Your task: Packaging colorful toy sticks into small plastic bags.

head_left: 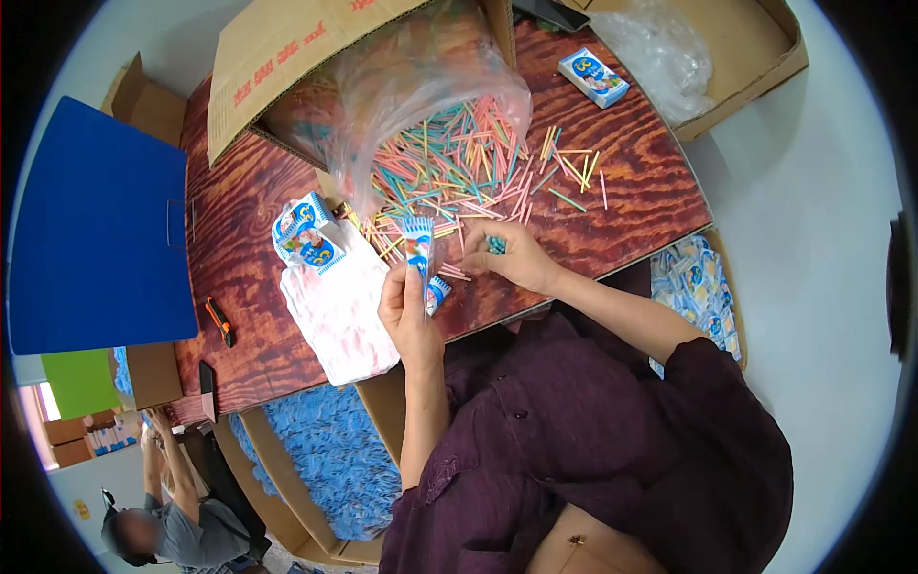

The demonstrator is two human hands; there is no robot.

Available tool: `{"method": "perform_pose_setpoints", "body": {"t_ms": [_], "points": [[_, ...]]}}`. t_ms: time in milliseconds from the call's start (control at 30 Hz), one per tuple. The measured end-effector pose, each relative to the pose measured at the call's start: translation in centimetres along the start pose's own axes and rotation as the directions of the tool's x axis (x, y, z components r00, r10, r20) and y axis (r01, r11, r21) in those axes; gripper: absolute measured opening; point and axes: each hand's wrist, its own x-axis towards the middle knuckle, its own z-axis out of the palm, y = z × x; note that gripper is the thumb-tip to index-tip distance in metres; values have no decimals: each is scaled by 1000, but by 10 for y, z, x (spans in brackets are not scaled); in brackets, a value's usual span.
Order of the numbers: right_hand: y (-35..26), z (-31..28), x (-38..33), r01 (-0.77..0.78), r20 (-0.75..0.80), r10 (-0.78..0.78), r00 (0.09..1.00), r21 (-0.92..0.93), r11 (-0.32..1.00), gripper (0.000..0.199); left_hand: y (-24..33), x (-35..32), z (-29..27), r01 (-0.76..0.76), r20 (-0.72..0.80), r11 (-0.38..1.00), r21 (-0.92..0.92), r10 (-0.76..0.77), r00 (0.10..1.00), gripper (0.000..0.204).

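Observation:
My left hand [411, 314] is closed around a small upright blue-and-white printed packet [418, 241]. Beside its fingers is another blue-and-white packet end [438, 293]. Just to the right, my right hand [516, 258] has its fingers curled around several short blue-green sticks [495, 245], whose ends show between thumb and fingers. Beyond both hands lies a heap of thin pink, green and yellow sticks [449, 158], spilling from a clear plastic bag [421, 91] in a tipped cardboard box [296, 57]. Loose sticks reach close to my fingers.
Left of my hand, a white cloth-like bundle [330, 316] bears blue-and-white packaging [311, 234]. An orange-black box cutter [219, 321] lies farther left. Cartons of blue packets [330, 459] and wrapped packets [693, 297] flank me. A small printed box [593, 77] sits far right. Another person [182, 517] works lower left.

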Motion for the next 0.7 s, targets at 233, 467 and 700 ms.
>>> {"method": "perform_pose_setpoints", "body": {"t_ms": [233, 467, 700], "points": [[-1, 2, -6, 94, 10, -95, 995, -290, 952, 22, 1, -16, -9, 51, -42, 998, -27, -52, 998, 13], [-3, 2, -9, 140, 73, -120, 990, -478, 867, 31, 4, -29, -17, 70, -35, 998, 2, -70, 997, 12], [0, -1, -9, 185, 153, -121, 981, -529, 828, 27, 15, -44, -27, 2, 2, 987, 161, -2, 1000, 12]]}}
